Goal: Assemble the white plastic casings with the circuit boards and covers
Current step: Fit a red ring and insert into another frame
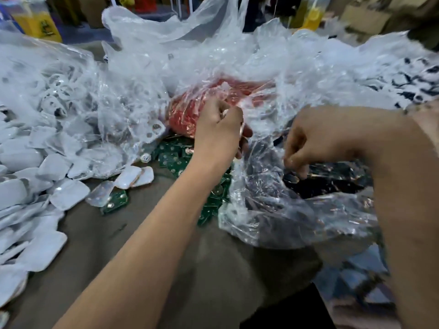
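White plastic casings [35, 186] lie heaped along the left of the table. Green circuit boards [172, 160] are piled at the centre, partly under my left forearm. My left hand [219, 127] is curled and holds a small white part with a coppery edge; what exactly it is cannot be made out. My right hand [308, 143] reaches into a clear plastic bag [273, 205] of dark small parts [332, 181] and pinches one small dark piece between its fingertips.
A clear bag of red parts [190, 110] sits behind my left hand. More crumpled clear bags [166, 43] with white parts fill the back and left. A heap of black-and-white parts [413, 84] is at the far right. Yellow boxes [40, 24] stand at the back.
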`<move>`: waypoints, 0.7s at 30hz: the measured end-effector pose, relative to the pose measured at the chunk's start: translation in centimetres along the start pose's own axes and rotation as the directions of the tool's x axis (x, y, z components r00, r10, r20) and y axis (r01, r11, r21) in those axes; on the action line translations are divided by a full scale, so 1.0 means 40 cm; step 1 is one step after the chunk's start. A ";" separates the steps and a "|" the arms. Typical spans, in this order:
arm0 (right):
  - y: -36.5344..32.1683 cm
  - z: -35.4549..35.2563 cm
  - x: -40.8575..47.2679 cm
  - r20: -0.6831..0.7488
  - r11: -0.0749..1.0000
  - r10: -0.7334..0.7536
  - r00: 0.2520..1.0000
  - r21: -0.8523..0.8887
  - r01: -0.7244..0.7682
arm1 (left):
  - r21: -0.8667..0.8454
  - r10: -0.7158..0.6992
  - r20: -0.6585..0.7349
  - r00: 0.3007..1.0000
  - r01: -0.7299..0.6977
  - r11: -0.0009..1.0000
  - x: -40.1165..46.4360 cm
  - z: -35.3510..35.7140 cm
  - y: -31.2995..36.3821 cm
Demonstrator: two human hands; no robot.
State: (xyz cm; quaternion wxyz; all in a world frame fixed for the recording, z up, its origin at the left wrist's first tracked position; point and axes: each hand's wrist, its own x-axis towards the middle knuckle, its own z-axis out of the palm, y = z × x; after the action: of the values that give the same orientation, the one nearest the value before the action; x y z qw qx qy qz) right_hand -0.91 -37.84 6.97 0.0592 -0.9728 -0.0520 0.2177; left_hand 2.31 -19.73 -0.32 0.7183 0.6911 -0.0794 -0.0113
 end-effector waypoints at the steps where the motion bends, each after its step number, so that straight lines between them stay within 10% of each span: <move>1: 0.004 0.016 -0.004 0.015 0.999 0.041 0.999 -0.034 -0.040 | -0.009 -0.018 0.015 1.000 0.018 1.000 -0.002 0.022 0.001; 9: -0.011 0.049 -0.004 -0.230 0.992 0.122 0.965 0.000 -0.125 | -0.112 -0.150 0.049 0.987 0.155 0.982 -0.015 0.080 0.020; 21: -0.251 0.045 0.127 -0.322 0.876 -0.220 0.921 0.349 0.332 | -0.407 -0.236 -0.232 0.944 0.126 0.905 0.001 -0.212 -0.010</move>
State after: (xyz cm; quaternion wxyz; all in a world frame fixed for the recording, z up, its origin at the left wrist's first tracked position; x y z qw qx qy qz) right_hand 2.11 -27.13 4.62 0.2926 -0.9432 -0.1375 0.0771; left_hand 3.49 -11.34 -0.97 0.8400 0.5349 0.0904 0.0024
